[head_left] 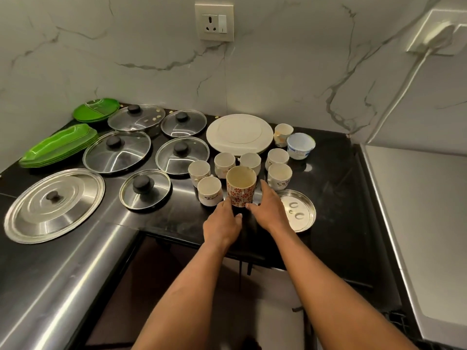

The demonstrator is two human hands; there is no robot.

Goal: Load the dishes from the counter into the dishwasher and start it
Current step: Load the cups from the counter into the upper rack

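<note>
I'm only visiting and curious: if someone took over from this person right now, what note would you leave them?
Left hand: touches the patterned mug low on its left side; grip unclear.
Right hand: thumb and fingers round the mug's right side.
On the counter: small white cups, white plate, glass lids, steel lid, green plates, small steel plate, plastic tub.
Done: nothing seen loaded; the dishwasher is not in view.
Left: load everything, then start it.

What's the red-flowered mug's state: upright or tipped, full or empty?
Upright, apparently empty: the red-flowered mug has its mouth up, and only bare cream inside shows.
</note>
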